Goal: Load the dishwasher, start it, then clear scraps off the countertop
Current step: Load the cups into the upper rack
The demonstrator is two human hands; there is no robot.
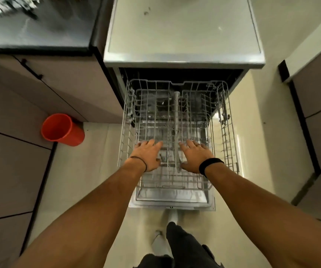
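Note:
The dishwasher (184, 45) stands open ahead of me, its door (172, 202) folded down flat. Two empty wire racks are pulled out over the door: the upper rack (227, 132) and, below it, the lower rack (175, 184). My left hand (149, 155) and my right hand (194, 156) reach into the upper rack side by side, fingers spread and fairly straight, near or on the wires. Neither hand holds anything. A grey spray arm (176, 120) runs down the middle between them.
A dark countertop (39, 29) with blurred items at its far left lies to the left, cabinets beneath it. An orange bucket (63, 130) stands on the floor left of the racks. More cabinets (318, 113) line the right. My legs (182, 246) are just behind the door.

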